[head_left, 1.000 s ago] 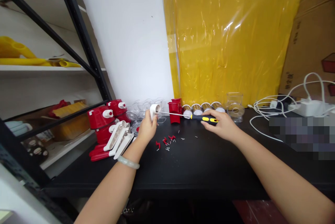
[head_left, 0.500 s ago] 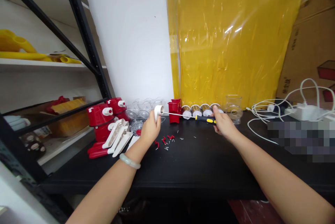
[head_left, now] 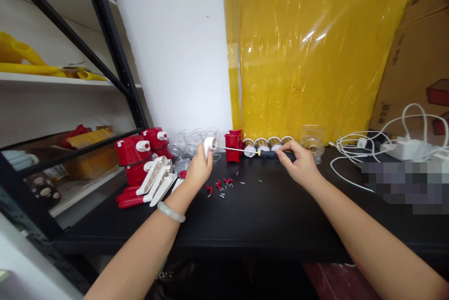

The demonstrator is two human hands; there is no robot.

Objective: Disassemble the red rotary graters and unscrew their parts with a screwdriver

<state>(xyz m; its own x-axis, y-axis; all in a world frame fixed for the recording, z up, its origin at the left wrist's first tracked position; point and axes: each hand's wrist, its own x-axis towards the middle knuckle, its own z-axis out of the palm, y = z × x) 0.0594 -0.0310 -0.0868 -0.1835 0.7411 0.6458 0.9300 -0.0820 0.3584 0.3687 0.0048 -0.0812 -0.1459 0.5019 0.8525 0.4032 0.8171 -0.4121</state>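
Observation:
My left hand point(head_left: 199, 166) is closed around a white plastic part point(head_left: 210, 142), whose round open end faces right. Gripped by its dark handle in my right hand point(head_left: 298, 162) is a screwdriver point(head_left: 269, 154), held nearly level. Its long metal shaft reaches left into the opening of the white part; the tip is hidden inside. Below, small red parts point(head_left: 219, 184) and several loose screws point(head_left: 222, 195) lie on the black tabletop point(head_left: 252, 220). White handle-shaped pieces point(head_left: 164, 190) lie left of my left hand.
Red housings point(head_left: 133, 159) stand at the left, before clear plastic cups point(head_left: 191, 143). A red holder point(head_left: 233, 145) and a row of patterned cylinders point(head_left: 262, 145) line the back. White cables point(head_left: 351, 143) and a power adapter point(head_left: 407, 149) spread at the right. A shelf frame point(head_left: 119, 66) rises at left.
My right hand has shifted its fingers on the screwdriver handle, now covering its rear part. The screwdriver shaft lies slightly flatter, and the left hand still holds the white part.

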